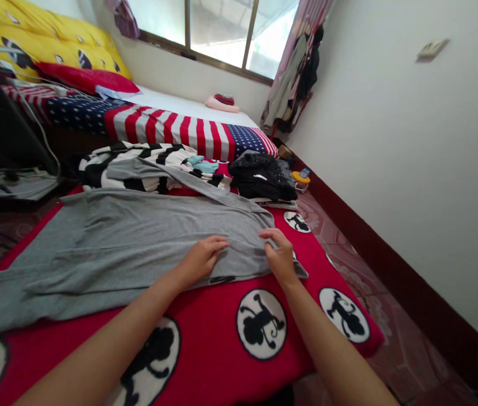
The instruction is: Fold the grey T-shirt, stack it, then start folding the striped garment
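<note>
A grey long-sleeved top [137,237] lies spread across a red blanket [217,332] printed with black monkey figures in white circles. One of its sleeves is folded back over the body toward the far side. My left hand [200,260] is on the near middle of the top, fingers and thumb closed on the cloth. Close to the top's right end, my right hand [280,256] has its fingers curled, with grey fabric between index finger and thumb. A dark print shows at the near edge between the hands.
Behind the top lie a black-and-white striped garment [137,155] and a pile of dark clothes [260,175]. A bed with a stars-and-stripes cover [171,128] stands beyond. On the right are a yellow stool [300,178] and a white wall [412,141].
</note>
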Available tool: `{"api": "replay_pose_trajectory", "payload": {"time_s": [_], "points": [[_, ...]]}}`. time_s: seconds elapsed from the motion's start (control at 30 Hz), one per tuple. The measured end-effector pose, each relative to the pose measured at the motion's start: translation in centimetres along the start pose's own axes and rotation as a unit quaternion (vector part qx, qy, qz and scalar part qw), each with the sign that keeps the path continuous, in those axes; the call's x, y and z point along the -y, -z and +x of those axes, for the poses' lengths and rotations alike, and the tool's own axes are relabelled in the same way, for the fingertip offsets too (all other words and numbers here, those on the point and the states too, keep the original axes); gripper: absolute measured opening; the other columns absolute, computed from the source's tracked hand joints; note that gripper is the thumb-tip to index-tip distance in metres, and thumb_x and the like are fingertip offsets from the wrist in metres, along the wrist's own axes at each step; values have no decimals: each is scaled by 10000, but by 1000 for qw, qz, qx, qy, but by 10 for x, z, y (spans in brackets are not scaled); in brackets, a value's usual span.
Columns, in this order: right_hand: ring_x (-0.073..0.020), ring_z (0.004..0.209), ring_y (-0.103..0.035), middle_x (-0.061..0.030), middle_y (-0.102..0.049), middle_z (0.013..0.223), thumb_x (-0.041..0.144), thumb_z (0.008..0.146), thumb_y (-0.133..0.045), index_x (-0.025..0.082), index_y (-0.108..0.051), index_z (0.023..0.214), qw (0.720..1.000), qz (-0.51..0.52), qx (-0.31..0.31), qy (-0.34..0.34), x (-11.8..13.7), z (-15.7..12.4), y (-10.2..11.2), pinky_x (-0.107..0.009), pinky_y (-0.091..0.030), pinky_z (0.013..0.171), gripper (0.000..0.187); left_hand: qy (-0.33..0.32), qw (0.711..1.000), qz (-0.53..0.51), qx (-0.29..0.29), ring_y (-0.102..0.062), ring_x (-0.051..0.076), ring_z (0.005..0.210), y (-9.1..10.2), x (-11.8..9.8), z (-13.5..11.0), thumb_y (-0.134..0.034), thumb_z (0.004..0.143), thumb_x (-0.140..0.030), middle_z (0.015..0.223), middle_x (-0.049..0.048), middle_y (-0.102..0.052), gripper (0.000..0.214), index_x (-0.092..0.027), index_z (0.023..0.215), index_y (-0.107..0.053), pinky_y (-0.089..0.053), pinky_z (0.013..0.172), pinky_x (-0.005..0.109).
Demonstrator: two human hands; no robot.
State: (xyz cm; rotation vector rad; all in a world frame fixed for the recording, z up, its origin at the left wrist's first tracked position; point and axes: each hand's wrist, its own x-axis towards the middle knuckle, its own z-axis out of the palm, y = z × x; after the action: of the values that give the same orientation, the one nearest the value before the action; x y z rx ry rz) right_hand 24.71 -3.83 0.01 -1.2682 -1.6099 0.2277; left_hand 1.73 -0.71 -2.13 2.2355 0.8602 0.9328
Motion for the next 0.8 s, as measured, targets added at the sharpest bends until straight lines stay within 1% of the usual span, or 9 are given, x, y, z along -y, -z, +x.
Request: {"api": "replay_pose_trajectory", "payload": {"time_s": [0.1, 0.2, 0.3, 0.37, 0.47, 0.57, 0.67, 0.73, 0.8], "points": [[-203, 971, -601, -49, -652, 971, 63, 646, -465, 211, -641, 907, 996, -57, 44, -43, -20, -17, 56, -360, -446, 922, 348, 4, 1000, 1, -23, -633, 189, 1009, -7, 7, 11, -409, 854, -104, 1090, 94, -687, 376, -190, 1075, -701, -486, 931, 332], [-203, 906, -602, -48, -650, 978, 100, 650, -531, 203, -633, 1025, 983, -103, 117, -98, -33, -30, 82, -345, -469, 847, 402, 11, 999, 6, -44, -629, 186, 958, -10, 10, 14, -438, 860, -120, 1023, 83, -672, 322, -194, 1011, -712, -488, 894, 317], [-196, 891, -601, -41, -655, 970, 93, 667, -536, 207, -632, 1038, 980, -103, 141, -97, -38, -36, 80, -331, -467, 822, 399, 19, 998, 33, -46, -613, 198, 969, -13, 10, 11, -506, 869, -179, 1011, 76, -647, 231, -200, 961, -716, -477, 903, 333], [-192, 864, -597, -29, -648, 908, 74, 679, -521, 213, -639, 924, 986, -103, 109, -66, -41, -37, 73, -323, -456, 800, 306, 24, 997, 62, -31, -597, 221, 1013, -14, 9, 8, -574, 858, -251, 1058, 88, -635, 206, -203, 1003, -712, -471, 921, 356], [-199, 860, -581, -26, -624, 844, 45, 688, -504, 216, -600, 748, 987, -159, 29, -4, -47, -39, 69, -337, -425, 805, 206, 15, 992, 125, 17, -540, 283, 1161, -16, 7, 5, -688, 787, -427, 1267, 116, -583, 455, -238, 1199, -653, -427, 1003, 426], [-208, 878, -575, -34, -626, 846, 23, 697, -484, 214, -608, 716, 967, -247, 57, 23, -53, -41, 75, -352, -399, 819, 229, -2, 980, 187, 66, -426, 315, 1322, -18, 7, 3, -675, 762, -562, 1465, 107, -453, 653, -290, 1342, -547, -300, 1118, 484], [-219, 865, -579, -50, -632, 850, 15, 703, -476, 210, -637, 744, 942, -321, 99, -7, -46, -38, 80, -358, -404, 796, 257, -6, 972, 216, 92, -334, 316, 1400, -20, 8, 3, -618, 791, -608, 1533, 97, -368, 687, -305, 1394, -487, -220, 1156, 500], [-238, 930, -584, -68, -652, 941, 13, 713, -468, 211, -655, 834, 937, -341, 67, -14, -32, -34, 75, -383, -415, 841, 298, -5, 970, 226, 95, -297, 316, 1422, -22, 7, 3, -600, 798, -621, 1555, 102, -329, 700, -304, 1409, -468, -202, 1161, 503], [-252, 1070, -572, -85, -647, 1126, 51, 773, -466, 215, -640, 1050, 950, -307, 46, 16, -15, -30, 61, -415, -411, 940, 365, -5, 969, 233, 89, -253, 313, 1443, -23, 4, 2, -586, 802, -631, 1583, 110, -258, 727, -297, 1430, -435, -192, 1165, 495]]}}
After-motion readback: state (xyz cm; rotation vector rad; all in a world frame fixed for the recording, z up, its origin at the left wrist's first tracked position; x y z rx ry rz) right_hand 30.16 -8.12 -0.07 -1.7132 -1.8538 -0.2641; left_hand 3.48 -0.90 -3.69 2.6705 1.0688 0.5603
